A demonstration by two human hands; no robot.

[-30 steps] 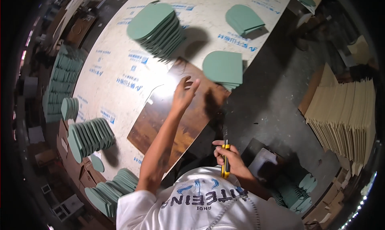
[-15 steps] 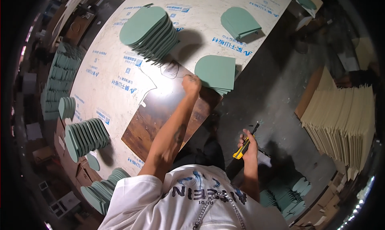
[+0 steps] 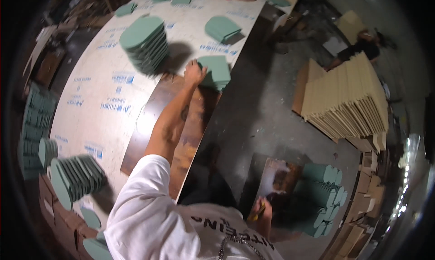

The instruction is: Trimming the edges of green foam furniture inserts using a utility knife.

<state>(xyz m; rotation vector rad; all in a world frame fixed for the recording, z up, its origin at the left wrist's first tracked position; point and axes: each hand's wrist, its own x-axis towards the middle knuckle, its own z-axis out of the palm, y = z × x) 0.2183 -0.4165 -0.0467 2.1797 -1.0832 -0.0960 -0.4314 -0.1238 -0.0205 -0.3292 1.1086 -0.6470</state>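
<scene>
Green arch-topped panels point(image 3: 216, 69) lie in a low stack near the right edge of a pale printed tabletop point(image 3: 90, 81), just beyond a glossy brown wood-grain board point(image 3: 190, 128). The left hand point(image 3: 195, 72) reaches across that board to the stack's rounded left side; its fingers look bent at the edge, but I cannot tell whether they pinch a panel or merely rest against it. The right hand point(image 3: 263, 209), low and off the table's right side, has its fingers wrapped around a yellow utility knife point(image 3: 259, 211), whose blade is too blurred to make out. Each panel looks thin, stiff and fairly light, with a matte face that should slip little; corners and rims would probably dent first. A sound grip would be thumb above and fingers beneath a straight side, clear of the arch, with a whole stack better borne from below. Farther left stands a taller stack of similar panels point(image 3: 145, 42), with a leaning row point(image 3: 78, 180) at the near left and cream sheets point(image 3: 346, 99) to the right.
</scene>
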